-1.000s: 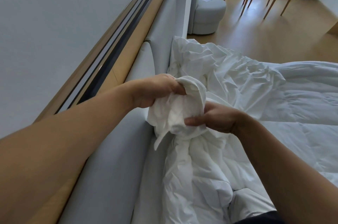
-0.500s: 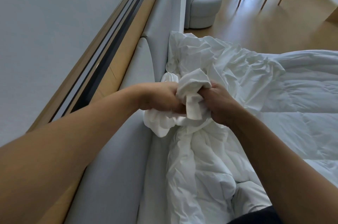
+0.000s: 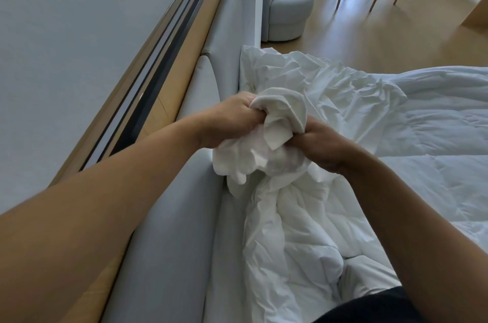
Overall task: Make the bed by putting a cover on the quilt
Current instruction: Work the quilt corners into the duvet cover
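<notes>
**Seating a corner**

Left hand and right hand side by side, each grip closed tight on a bunched corner of the crumpled white fabric cover, raised just beside the pale grey padded headboard; white padded quilt spread to the right; probably fitting quilt corner into cover corner; next calls for a firm pinch and shaking the cover down.
</notes>
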The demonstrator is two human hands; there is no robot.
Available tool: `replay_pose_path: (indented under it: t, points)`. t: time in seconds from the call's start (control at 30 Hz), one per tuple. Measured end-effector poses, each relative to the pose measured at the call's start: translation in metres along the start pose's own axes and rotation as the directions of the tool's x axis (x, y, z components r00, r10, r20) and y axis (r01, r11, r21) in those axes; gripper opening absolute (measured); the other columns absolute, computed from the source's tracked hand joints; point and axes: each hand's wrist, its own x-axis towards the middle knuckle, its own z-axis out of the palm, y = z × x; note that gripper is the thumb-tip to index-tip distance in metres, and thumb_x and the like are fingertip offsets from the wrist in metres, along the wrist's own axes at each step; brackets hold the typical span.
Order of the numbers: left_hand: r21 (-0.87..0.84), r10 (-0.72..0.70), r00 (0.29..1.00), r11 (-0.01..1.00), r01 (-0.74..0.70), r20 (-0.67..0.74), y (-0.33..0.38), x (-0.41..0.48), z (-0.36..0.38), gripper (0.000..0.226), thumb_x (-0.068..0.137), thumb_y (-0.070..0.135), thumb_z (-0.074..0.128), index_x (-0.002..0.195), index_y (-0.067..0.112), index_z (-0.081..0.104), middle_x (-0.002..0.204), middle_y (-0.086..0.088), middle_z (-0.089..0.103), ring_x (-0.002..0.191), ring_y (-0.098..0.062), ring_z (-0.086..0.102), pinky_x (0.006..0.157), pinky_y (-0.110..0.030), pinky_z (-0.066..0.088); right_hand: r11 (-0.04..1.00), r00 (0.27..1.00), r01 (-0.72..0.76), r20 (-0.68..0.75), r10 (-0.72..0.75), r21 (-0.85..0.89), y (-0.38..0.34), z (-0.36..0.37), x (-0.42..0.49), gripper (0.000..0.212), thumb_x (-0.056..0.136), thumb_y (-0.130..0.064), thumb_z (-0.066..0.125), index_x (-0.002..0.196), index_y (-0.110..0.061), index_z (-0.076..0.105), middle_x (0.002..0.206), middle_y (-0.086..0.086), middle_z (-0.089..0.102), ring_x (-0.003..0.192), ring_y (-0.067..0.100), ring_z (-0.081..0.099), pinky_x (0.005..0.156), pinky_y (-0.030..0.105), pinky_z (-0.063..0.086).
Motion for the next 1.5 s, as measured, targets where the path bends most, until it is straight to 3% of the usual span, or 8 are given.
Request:
replay_pose_path:
  t: [0.17, 0.3, 0.47, 0.63, 0.73, 1.03, 1.27, 1.5]
  points:
    - [-0.154, -0.068, 0.970, 0.982, 0.106, 0.235, 0.005, -0.008, -0.007, 0.034, 0.093, 0.017, 0.068, 0.123, 0.003, 0.063, 0.107, -0.014, 0.071, 0.098, -0.026, 0.072, 0.077, -0.033, 0.059, 0.964, 0.987, -0.153, -0.017, 0.161, 0.218, -0.012, -0.002, -0.007, 0.018, 0.097, -0.003, 0.057, 0.091, -0.010, 0.073, 0.084, 0.005, 0.076, 0.083, 0.021, 0.072, 0.083, 0.043, 0.059]
    - [0.018, -0.130, 0.915, 0.991, 0.134, 0.381, 0.001, -0.009, -0.002, 0.048, 0.082, 0.007, 0.080, 0.126, 0.009, 0.063, 0.119, -0.016, 0.069, 0.109, -0.030, 0.069, 0.091, -0.047, 0.058, 0.933, 0.977, -0.156, -0.087, 0.193, 0.325, -0.014, -0.003, -0.003, 0.019, 0.097, -0.002, 0.054, 0.091, -0.008, 0.071, 0.081, 0.007, 0.075, 0.083, 0.024, 0.071, 0.077, 0.039, 0.059]
    - [0.034, -0.156, 0.906, 0.987, 0.156, 0.393, -0.003, -0.008, -0.001, 0.028, 0.093, 0.009, 0.070, 0.120, 0.006, 0.065, 0.104, -0.007, 0.072, 0.096, -0.021, 0.071, 0.078, -0.032, 0.058, 0.967, 0.992, -0.096, -0.063, 0.113, 0.235, -0.008, 0.001, -0.002, 0.024, 0.097, 0.000, 0.051, 0.098, -0.009, 0.073, 0.100, 0.013, 0.076, 0.102, 0.029, 0.071, 0.091, 0.041, 0.057]
    - [-0.133, -0.127, 0.947, 0.976, 0.173, 0.296, 0.000, -0.006, -0.005, 0.017, 0.093, 0.007, 0.064, 0.110, 0.011, 0.066, 0.099, -0.008, 0.072, 0.092, -0.023, 0.072, 0.076, -0.032, 0.059, 0.918, 0.974, -0.183, 0.195, 0.119, 0.352, -0.002, -0.016, -0.004, 0.031, 0.082, -0.008, 0.069, 0.113, -0.006, 0.068, 0.109, 0.011, 0.075, 0.104, 0.025, 0.070, 0.089, 0.034, 0.058]
    - [-0.125, -0.118, 0.961, 0.980, 0.153, 0.249, 0.003, -0.005, -0.003, 0.017, 0.095, -0.002, 0.054, 0.096, 0.007, 0.068, 0.086, -0.005, 0.073, 0.080, -0.020, 0.072, 0.067, -0.028, 0.058, 0.964, 0.913, -0.209, 0.386, 0.134, 0.161, 0.005, -0.022, -0.009, 0.050, 0.074, -0.006, 0.084, 0.120, -0.004, 0.066, 0.115, 0.014, 0.072, 0.107, 0.028, 0.069, 0.093, 0.035, 0.057]
    - [-0.173, -0.062, 0.986, 0.981, 0.088, 0.152, 0.002, -0.002, 0.000, 0.009, 0.099, 0.011, 0.058, 0.103, 0.007, 0.066, 0.089, -0.007, 0.072, 0.081, -0.018, 0.072, 0.067, -0.027, 0.057, 0.973, 0.987, -0.041, 0.161, 0.005, 0.226, 0.012, -0.005, -0.003, 0.034, 0.081, -0.010, 0.068, 0.114, -0.018, 0.069, 0.113, 0.003, 0.074, 0.114, 0.023, 0.067, 0.097, 0.035, 0.055]
    - [-0.068, -0.143, 0.876, 0.978, 0.195, 0.461, 0.008, -0.011, -0.008, 0.026, 0.095, 0.017, 0.065, 0.118, 0.005, 0.064, 0.104, -0.010, 0.071, 0.094, -0.023, 0.070, 0.076, -0.032, 0.058, 0.985, 0.986, -0.061, -0.141, 0.084, 0.164, -0.002, -0.011, 0.002, 0.025, 0.096, 0.002, 0.046, 0.103, 0.000, 0.070, 0.108, 0.025, 0.071, 0.106, 0.042, 0.067, 0.096, 0.056, 0.052]
    - [-0.067, -0.086, 0.968, 0.992, 0.105, 0.236, -0.002, -0.005, 0.005, 0.025, 0.095, 0.014, 0.067, 0.118, 0.004, 0.066, 0.109, -0.013, 0.072, 0.098, -0.022, 0.072, 0.082, -0.033, 0.061, 0.966, 0.984, -0.104, -0.116, 0.134, 0.237, -0.014, -0.009, 0.003, 0.025, 0.099, -0.002, 0.050, 0.097, -0.012, 0.073, 0.092, 0.007, 0.077, 0.091, 0.021, 0.074, 0.080, 0.035, 0.061]
